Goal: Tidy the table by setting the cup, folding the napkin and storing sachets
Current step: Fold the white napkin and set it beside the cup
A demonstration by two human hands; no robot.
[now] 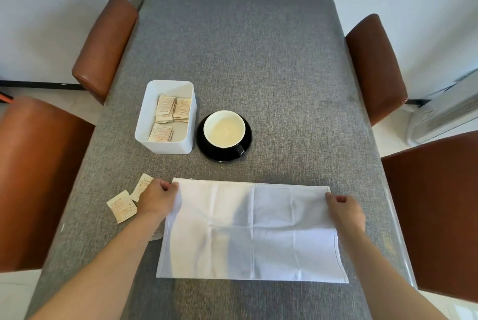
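White creased napkin (252, 231) folded flat, left hand (157, 200), right hand (345, 212) pinching far corners

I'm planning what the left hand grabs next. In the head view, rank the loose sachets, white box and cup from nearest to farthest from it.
From the left hand:
1. Loose sachets, right beside it.
2. White box, beyond it.
3. Cup, beyond and rightward on its saucer.

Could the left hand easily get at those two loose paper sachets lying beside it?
Probably yes: the two loose paper sachets lie on open tablecloth beside the left hand, though it first must release the white cloth napkin.
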